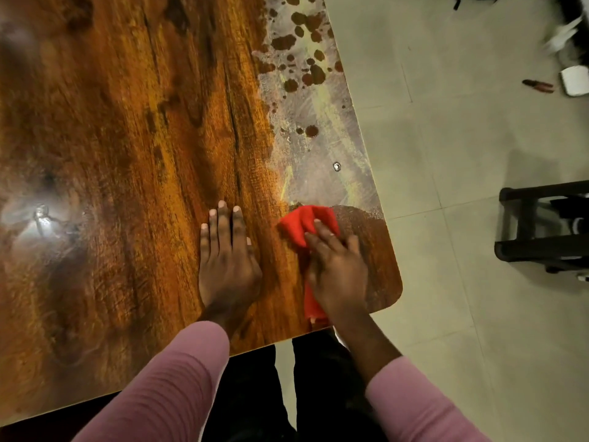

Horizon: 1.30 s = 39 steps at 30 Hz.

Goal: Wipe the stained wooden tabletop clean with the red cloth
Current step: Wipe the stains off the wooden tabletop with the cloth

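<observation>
The glossy wooden tabletop (121, 148) fills the left and middle of the head view. A pale grey, smeared stain (318, 148) with dark blotches runs along its right edge, from the far end down to the cloth. The red cloth (301, 226) lies crumpled near the table's near right corner, at the lower end of the stain. My right hand (338, 266) presses flat on the cloth with straight fingers, and red fabric shows ahead of and behind it. My left hand (226, 250) rests flat on bare wood just left of the cloth, fingers spread.
The table's rounded near right corner (396, 291) is close to my right hand. Beyond it is pale tiled floor (462, 154). A black frame (541, 224) stands on the floor at the right. Small items, one a white box (575, 79), lie at the top right.
</observation>
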Motion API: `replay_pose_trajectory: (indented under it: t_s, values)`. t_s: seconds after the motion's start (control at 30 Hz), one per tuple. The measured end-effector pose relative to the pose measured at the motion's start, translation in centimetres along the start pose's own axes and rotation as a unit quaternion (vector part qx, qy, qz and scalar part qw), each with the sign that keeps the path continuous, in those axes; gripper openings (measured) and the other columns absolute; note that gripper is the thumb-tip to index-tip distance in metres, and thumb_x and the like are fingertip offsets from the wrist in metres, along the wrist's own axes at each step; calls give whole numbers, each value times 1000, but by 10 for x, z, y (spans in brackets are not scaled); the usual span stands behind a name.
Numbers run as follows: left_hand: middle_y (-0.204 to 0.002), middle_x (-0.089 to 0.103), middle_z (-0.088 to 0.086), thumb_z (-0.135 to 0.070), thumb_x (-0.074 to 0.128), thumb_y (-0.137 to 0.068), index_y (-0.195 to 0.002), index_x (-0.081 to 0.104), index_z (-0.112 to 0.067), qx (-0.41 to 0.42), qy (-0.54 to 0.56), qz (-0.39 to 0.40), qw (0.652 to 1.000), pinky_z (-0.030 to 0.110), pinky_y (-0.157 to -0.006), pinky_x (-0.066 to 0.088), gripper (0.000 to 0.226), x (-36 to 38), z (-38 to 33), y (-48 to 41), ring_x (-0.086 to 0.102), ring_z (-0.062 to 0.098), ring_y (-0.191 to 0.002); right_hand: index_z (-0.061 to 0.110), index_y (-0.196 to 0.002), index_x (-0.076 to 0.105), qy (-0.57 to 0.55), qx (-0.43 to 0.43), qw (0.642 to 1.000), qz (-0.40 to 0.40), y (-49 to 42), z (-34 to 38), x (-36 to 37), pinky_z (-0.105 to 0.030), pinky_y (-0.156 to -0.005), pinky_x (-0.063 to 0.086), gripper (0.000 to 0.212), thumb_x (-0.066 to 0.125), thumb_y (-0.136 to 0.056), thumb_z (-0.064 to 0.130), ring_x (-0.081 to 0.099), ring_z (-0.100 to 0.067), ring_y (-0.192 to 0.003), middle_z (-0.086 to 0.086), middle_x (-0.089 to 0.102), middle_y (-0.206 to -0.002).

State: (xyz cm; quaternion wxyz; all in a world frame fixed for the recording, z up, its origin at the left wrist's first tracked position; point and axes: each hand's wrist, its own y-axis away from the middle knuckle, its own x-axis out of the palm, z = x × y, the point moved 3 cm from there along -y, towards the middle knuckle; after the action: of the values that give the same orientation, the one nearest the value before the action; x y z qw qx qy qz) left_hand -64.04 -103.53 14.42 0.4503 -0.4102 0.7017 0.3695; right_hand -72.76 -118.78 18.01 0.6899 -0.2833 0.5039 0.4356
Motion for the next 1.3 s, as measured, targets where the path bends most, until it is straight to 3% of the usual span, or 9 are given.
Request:
replay_pose_trajectory:
  t_s: [0.1,0.23,0.4,0.5,0.63,0.77,1.0,1.17,1.3]
  values:
    - [-164,7,13,-30,19,-102,-155,13,-9,-6,19,2,1000,37,-123,-2,58,-1,4,-1,1,25,-152,24,-122,64,-16,131,990,-56,-28,-47,-22,-39,-77,49,39,59,-85,15,46,-26,-102,6,55,-135]
    - [-164,6,13,-30,21,-103,-156,13,-8,-30,51,-5,998,40,-123,-1,58,-5,5,-6,0,26,-152,21,-122,65,-38,170,981,-81,-38,-39,-18,-35,-83,46,37,55,-87,17,44,-24,-105,4,54,-136]
    - [-164,6,15,-24,27,-105,-155,14,-6,-35,32,-15,999,44,-123,1,56,-14,-4,-28,2,29,-152,22,-121,65,-40,4,999,-13,-23,10,3,-32,-77,46,39,61,-83,17,47,-24,-99,6,55,-135]
    - [-164,5,15,-24,27,-105,-156,13,-6,-46,27,-27,998,45,-123,0,55,-22,-9,-48,1,29,-152,24,-125,62,-16,-53,998,19,-31,-13,-4,-37,-84,49,44,64,-82,17,48,-27,-107,7,54,-137]
    - [-164,4,15,-25,24,-106,-156,11,-5,-42,14,-40,998,44,-123,-2,55,-28,-8,-73,-1,28,-152,26,-120,65,-26,129,990,-60,-61,-69,-31,-35,-75,49,40,56,-84,11,47,-27,-102,8,53,-137]
    - [-164,6,15,-24,25,-106,-155,13,-4,-50,8,-45,998,44,-123,-2,55,-28,-1,-87,1,29,-152,23,-121,65,-48,163,982,-85,-62,-54,-24,-33,-79,48,40,56,-84,11,47,-25,-102,5,53,-137]
    - [-163,11,16,-27,25,-105,-155,17,-4,-50,-24,-41,998,46,-123,2,55,-19,-2,-96,5,30,-151,22,-119,66,-26,-67,997,3,-47,-11,-7,-32,-77,49,38,63,-82,16,51,-25,-101,6,58,-131]
    - [-163,11,15,-26,25,-105,-155,18,-5,-54,-30,-47,997,46,-123,2,55,-16,-1,-96,6,30,-151,26,-119,66,-39,170,981,-82,-81,-66,-29,-35,-75,50,38,57,-84,14,48,-26,-102,9,54,-135]
    - [-163,13,14,-27,24,-104,-155,19,-6,-55,-35,-52,996,44,-122,1,55,-12,3,-97,8,30,-151,25,-125,62,-48,183,978,-92,-83,-31,-16,-30,-77,44,43,56,-83,16,45,-21,-103,9,52,-137]
